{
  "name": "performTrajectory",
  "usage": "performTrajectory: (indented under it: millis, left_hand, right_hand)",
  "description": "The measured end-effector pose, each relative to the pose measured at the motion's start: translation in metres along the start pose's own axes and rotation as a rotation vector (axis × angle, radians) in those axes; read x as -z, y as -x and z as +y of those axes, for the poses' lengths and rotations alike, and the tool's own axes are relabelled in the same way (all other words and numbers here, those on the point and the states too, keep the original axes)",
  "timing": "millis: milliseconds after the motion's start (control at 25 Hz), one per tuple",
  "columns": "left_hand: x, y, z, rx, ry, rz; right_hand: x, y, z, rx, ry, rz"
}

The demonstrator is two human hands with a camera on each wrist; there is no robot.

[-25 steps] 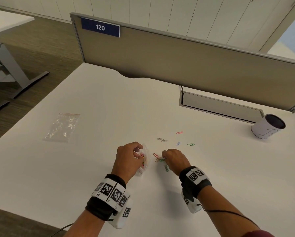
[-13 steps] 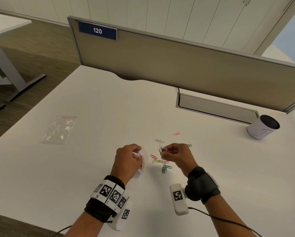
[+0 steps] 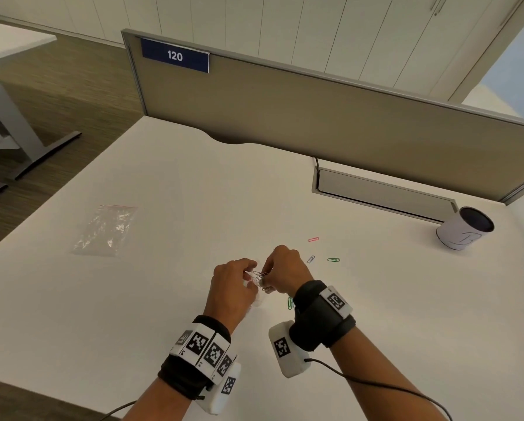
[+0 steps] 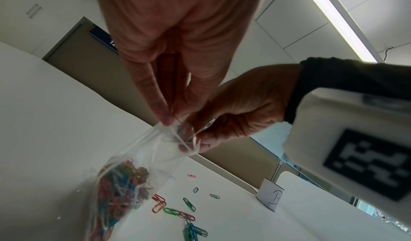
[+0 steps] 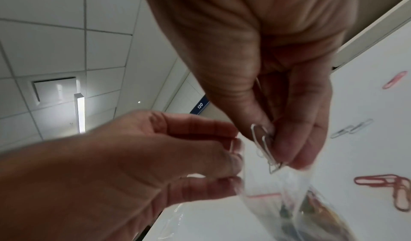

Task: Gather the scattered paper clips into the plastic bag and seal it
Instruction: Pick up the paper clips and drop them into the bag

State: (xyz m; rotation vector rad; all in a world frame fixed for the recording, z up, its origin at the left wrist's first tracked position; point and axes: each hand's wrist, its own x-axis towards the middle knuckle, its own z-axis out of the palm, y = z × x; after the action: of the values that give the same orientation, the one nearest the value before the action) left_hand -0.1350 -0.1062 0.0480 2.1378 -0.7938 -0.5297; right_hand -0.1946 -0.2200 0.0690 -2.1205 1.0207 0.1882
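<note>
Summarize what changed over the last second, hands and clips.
The right hand left the table, where it was picking up paper clips, and carried a pinch of clips left to the mouth of the plastic bag. The left hand kept holding the bag open in the same place. The spare bag, the cup and the far loose clips stayed put.

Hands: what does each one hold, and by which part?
Left hand pinches the bag by its open top edge. Right hand pinches silver clips by their upper ends, at the bag's mouth.

White cup (image 3: pixel 464 227) lying tipped; divider sign (image 3: pixel 175 55) "120".
</note>
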Motion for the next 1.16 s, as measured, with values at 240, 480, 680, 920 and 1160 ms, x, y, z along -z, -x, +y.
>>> performTrajectory:
  millis: [240,480,680,920,1160]
  left_hand:
    - [0.003,-0.002,-0.002,-0.001,-0.001,-0.003]
    - [0.005,-0.003,-0.003,0.036,-0.026,0.006]
    - [0.007,-0.003,-0.008,0.015,-0.014,0.016]
    - [0.008,-0.001,-0.008,0.019,0.007,0.007]
    - [0.01,0.0,-0.011,0.028,0.004,0.01]
  right_hand:
    - [-0.003,-0.001,0.0,0.046,-0.186,-0.071]
    - [0.006,0.0,0.019,0.123,-0.435,0.068]
    - [-0.003,-0.009,0.089,-0.056,0.313,-0.024]
    - [-0.037,-0.021,0.096,-0.02,0.287,0.055]
    - [-0.029,-0.04,0.096,0.294,0.469,-0.137]
